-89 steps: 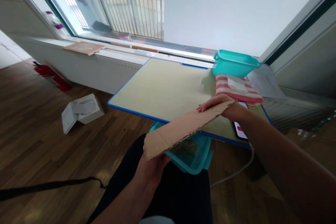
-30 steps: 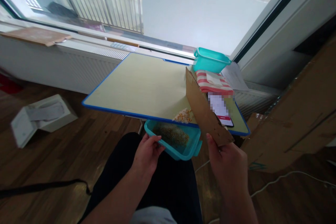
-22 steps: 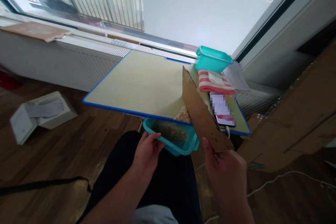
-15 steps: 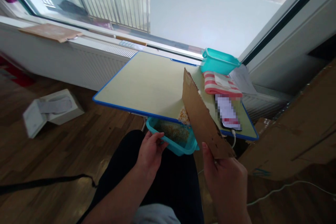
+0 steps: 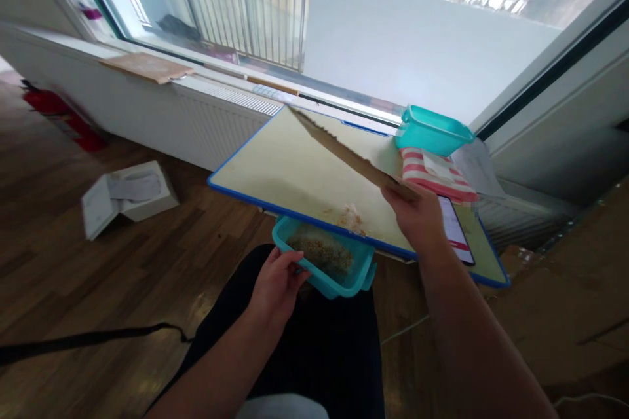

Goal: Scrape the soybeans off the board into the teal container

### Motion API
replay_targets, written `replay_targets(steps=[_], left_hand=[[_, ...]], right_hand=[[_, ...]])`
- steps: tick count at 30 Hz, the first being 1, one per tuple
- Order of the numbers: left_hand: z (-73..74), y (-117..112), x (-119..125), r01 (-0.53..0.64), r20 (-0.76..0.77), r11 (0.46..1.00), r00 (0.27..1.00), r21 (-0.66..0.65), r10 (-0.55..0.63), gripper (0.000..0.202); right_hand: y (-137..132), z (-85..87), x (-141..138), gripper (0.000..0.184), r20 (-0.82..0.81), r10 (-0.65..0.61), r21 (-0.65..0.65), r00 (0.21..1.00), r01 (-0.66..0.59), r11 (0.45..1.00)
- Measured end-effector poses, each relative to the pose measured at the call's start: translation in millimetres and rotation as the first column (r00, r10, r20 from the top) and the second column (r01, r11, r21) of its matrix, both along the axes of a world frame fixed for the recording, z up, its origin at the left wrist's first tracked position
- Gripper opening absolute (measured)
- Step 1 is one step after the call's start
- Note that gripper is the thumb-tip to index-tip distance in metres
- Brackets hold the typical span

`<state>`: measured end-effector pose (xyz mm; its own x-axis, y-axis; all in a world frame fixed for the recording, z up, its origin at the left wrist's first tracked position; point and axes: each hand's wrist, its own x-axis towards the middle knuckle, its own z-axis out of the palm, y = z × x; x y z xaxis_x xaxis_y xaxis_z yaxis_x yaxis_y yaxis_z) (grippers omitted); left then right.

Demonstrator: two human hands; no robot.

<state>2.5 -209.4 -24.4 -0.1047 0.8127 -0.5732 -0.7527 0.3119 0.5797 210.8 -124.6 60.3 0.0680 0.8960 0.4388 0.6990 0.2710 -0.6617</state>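
My left hand (image 5: pixel 278 278) pinches the near rim of a teal plastic basket (image 5: pixel 339 289), held just below the table's front edge. Mixed grains (image 5: pixel 322 252) cover the bottom of the basket. In my right hand (image 5: pixel 417 213) is a flat piece of cardboard (image 5: pixel 348 156), raised over the table (image 5: pixel 268 167) and slanting away to the far left. A small pile of pale and yellow grains (image 5: pixel 350 217) lies at the table's front edge, right above the basket, with a few loose grains around it.
A second teal basket (image 5: pixel 432 131) stands at the back right, behind a red-and-white striped cloth (image 5: pixel 435 173). A phone (image 5: pixel 456 232) lies near my right forearm. Large cardboard boxes (image 5: pixel 565 314) stand on the right; an open white box (image 5: pixel 142 191) sits on the floor at left.
My right hand has lifted the cardboard from beside the grain pile and swung it up, away from me and leftward over the table. The left hand keeps its hold on the basket.
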Motion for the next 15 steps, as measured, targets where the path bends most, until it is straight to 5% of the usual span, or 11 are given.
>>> replay_targets(steps=[3, 6, 9, 15], left_hand=[[0.4, 0.4, -16.2, -0.043, -0.031, 0.999, 0.999, -0.026, 0.042, 0.018], [1.9, -0.3, -27.8, -0.085, -0.059, 0.995, 0.995, -0.043, 0.082, 0.017], [3.8, -2.8, -31.3, -0.129, -0.058, 0.991, 0.99, -0.04, 0.126, 0.018], [6.1, -5.7, -18.3, -0.177, -0.025, 0.983, 0.984, -0.055, 0.176, 0.019]], right_hand=[[71.2, -10.5, -26.9, 0.027, -0.148, 0.283, -0.105, 0.948, -0.3, 0.948], [115.7, -17.9, -61.1, 0.024, -0.24, 0.564, -0.204, 0.79, -0.61, 0.766], [135.6, -20.4, -73.0, 0.02, -0.338, 0.63, -0.232, 0.699, -0.711, 0.664], [139.1, -13.8, -42.7, 0.02, -0.413, 0.724, -0.245, 0.553, -0.833, 0.496]])
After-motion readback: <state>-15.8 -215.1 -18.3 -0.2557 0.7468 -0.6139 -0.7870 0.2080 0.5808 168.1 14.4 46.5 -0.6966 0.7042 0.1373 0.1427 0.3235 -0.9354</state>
